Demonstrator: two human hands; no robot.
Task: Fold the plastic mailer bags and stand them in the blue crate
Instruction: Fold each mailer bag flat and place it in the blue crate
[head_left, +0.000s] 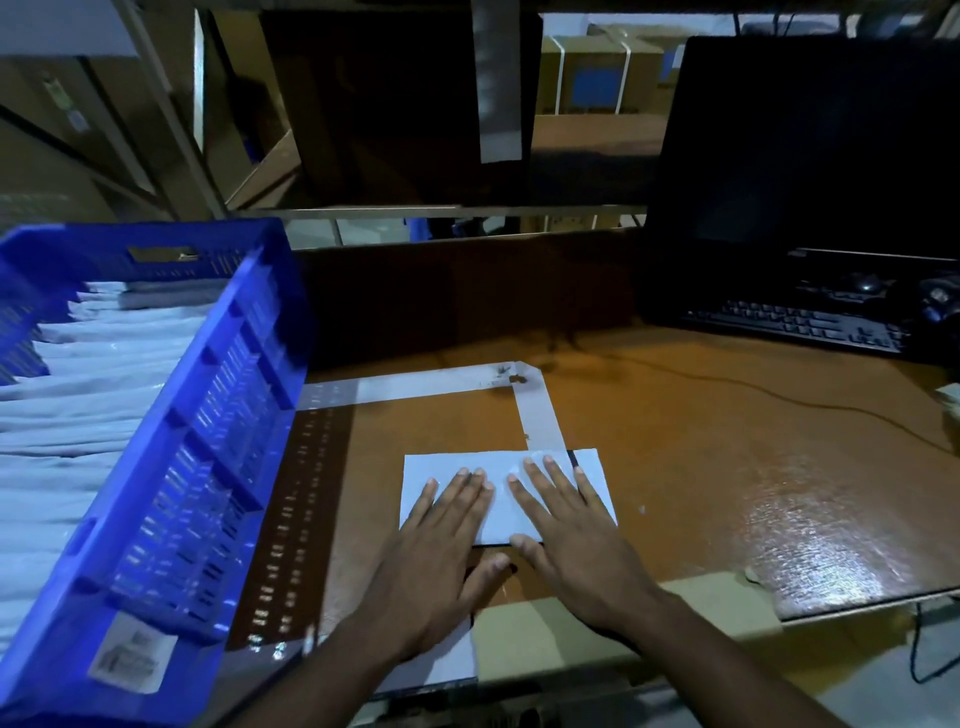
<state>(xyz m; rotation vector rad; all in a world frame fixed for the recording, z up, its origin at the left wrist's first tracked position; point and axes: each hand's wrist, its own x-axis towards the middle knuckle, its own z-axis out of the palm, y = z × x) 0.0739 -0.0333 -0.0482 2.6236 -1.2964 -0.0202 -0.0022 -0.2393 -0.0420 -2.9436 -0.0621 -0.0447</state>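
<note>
A folded white mailer bag (501, 512) lies flat on the brown table near the front edge. My left hand (441, 551) presses on its left half with straight fingers. My right hand (569, 530) lies flat on its right half, fingers spread. The blue crate (208, 415) stands at the left, tilted in view, with several folded white bags (78, 405) standing in a row inside it.
White tape strips (535, 410) mark a corner on the table behind the bag. A dark monitor (810, 156) and a black keyboard (800, 322) with a mouse sit at the back right; a cable runs across the table. Shelving and cardboard boxes stand behind.
</note>
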